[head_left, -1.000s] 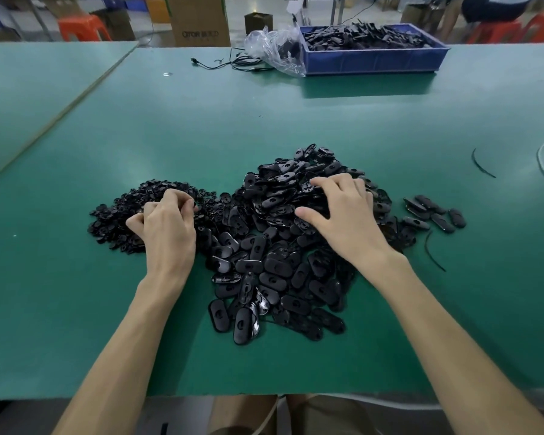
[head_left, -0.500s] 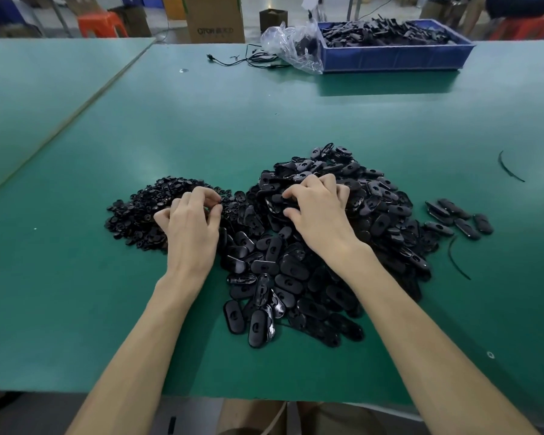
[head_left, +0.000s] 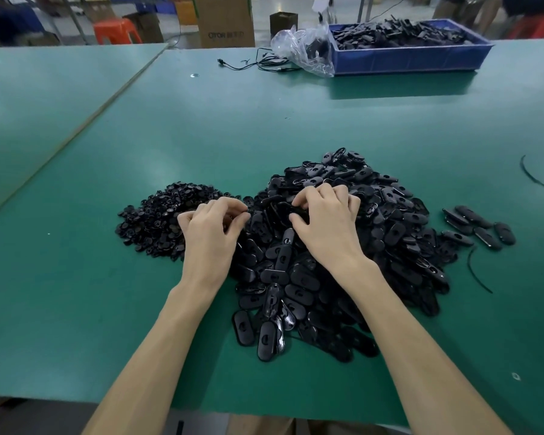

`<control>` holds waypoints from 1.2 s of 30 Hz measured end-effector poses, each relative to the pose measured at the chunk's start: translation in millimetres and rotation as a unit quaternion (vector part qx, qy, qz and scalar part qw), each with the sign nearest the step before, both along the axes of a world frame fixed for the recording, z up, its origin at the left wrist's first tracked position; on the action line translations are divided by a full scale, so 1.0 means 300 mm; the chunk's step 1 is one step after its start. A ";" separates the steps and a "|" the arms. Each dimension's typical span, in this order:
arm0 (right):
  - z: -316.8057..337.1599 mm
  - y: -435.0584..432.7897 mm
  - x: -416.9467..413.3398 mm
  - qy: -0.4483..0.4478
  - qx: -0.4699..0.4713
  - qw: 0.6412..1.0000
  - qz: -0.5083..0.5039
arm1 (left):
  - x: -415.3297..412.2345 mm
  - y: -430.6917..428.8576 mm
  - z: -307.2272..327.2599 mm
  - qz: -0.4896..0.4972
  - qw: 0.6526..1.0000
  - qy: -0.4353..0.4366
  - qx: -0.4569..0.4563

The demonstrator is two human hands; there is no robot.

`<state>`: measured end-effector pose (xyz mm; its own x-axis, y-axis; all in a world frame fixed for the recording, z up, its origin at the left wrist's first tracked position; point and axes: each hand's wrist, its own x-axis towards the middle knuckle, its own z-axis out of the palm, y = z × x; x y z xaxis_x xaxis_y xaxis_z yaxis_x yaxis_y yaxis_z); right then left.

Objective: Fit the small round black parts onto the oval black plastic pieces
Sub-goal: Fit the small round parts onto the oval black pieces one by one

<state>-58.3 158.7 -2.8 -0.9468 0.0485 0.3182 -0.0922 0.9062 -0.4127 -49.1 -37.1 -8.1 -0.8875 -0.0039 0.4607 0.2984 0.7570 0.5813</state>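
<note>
A heap of small round black parts [head_left: 157, 215] lies on the green table [head_left: 264, 120] at the left. Beside it on the right is a bigger heap of oval black plastic pieces [head_left: 390, 233]. My left hand [head_left: 211, 237] hovers between the two heaps, its curled fingertips and thumb pinching a small round part that is mostly hidden. My right hand [head_left: 327, 227] rests on top of the oval heap. Its thumb and curled fingers grip one oval piece [head_left: 283, 210] at the heap's left side. The two hands' fingertips are close together.
A few separate oval pieces [head_left: 481, 226] lie to the right of the big heap, with black strips [head_left: 478, 274] [head_left: 531, 174] near them. At the far edge stand a blue bin [head_left: 421, 62] of black parts, a clear plastic bag [head_left: 305, 51] and a black cable [head_left: 264, 62].
My left hand left the round-part heap and moved right, fingertips pinched. My right hand drew left across the oval heap and curled round a piece. The hands came closer together.
</note>
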 end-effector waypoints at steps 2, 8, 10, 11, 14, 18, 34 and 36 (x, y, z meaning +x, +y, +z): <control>0.000 0.000 0.002 -0.001 -0.007 1.000 0.001 | 0.003 0.007 0.006 -0.014 1.000 0.011 0.008; 0.005 0.008 0.003 0.011 -0.034 0.999 0.016 | 0.010 0.030 0.013 -0.048 0.998 0.036 0.016; 0.005 0.009 0.004 0.012 -0.034 0.999 0.021 | 0.011 0.034 0.012 -0.055 0.998 0.038 0.015; 0.004 0.008 0.003 0.009 -0.026 0.999 0.025 | 0.011 0.035 0.011 -0.057 0.998 0.039 0.013; 0.002 0.003 0.002 0.006 0.002 0.999 0.035 | 0.010 0.034 0.009 -0.058 0.998 0.038 0.004; 0.000 -0.003 0.002 0.007 0.014 0.999 0.035 | 0.011 0.037 0.009 -0.062 0.997 0.038 -0.002; 0.058 -0.004 0.027 0.028 -0.338 0.939 0.057 | 0.013 0.046 0.022 -0.097 0.986 -0.002 0.136; 0.060 0.000 0.027 0.027 -0.374 0.925 0.066 | 0.016 0.053 0.026 -0.109 0.981 -0.024 0.159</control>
<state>-50.3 158.8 15.2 -0.9438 0.1602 0.2892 -0.2200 0.3487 -0.9110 -44.3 -21.2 -0.4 -0.9036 0.0511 0.4254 0.3998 0.4573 0.7943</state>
